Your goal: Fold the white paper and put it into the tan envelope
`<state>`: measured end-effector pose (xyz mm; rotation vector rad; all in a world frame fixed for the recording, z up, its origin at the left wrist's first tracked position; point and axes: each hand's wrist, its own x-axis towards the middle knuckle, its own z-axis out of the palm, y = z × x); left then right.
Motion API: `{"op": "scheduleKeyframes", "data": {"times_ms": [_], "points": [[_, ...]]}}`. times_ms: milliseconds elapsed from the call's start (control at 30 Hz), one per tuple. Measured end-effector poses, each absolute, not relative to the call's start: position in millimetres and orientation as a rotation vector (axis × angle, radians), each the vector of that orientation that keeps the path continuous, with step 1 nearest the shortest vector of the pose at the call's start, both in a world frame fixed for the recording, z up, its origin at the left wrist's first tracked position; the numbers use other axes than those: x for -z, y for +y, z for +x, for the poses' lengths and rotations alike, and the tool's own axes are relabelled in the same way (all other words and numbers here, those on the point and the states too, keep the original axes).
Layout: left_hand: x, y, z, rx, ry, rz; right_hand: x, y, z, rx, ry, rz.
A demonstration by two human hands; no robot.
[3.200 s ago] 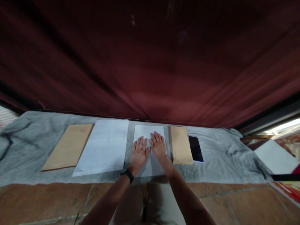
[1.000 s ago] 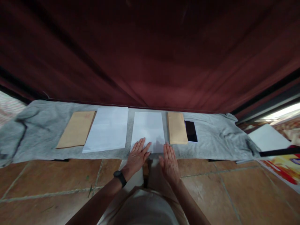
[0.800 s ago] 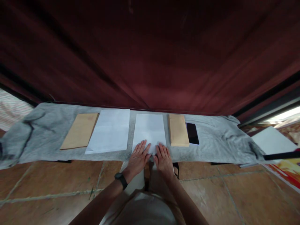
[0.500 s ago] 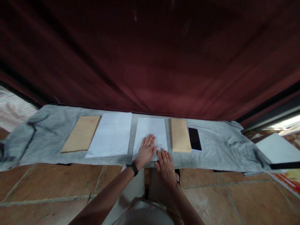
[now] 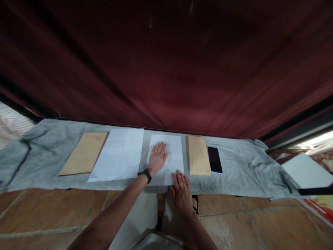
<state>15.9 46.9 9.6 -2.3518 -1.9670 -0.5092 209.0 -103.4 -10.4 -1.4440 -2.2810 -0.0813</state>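
My left hand lies flat with fingers spread on the middle white sheet of paper, reaching toward its far edge. A black band sits on that wrist. My right hand rests open at the near edge of the same sheet, fingertips just touching it. The sheet lies on a grey cloth spread on the floor.
A larger white sheet and a brown envelope lie to the left. Another brown envelope and a black phone lie to the right. A dark red curtain hangs behind. Brown floor tiles lie in front.
My left hand has slid forward up the middle sheet, from its near edge to near its far end. My right hand stays near the sheet's front edge.
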Motion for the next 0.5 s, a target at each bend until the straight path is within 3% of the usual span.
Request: {"op": "scheduleKeyframes", "data": {"times_ms": [133, 500], "points": [[-9, 69, 41, 0.497, -1.811, -2.538, 8, -101, 209, 0.073, -2.296, -1.461], [-23, 95, -17, 0.464, -2.134, -2.227, 6, -101, 207, 0.062, -2.267, -1.477]]}}
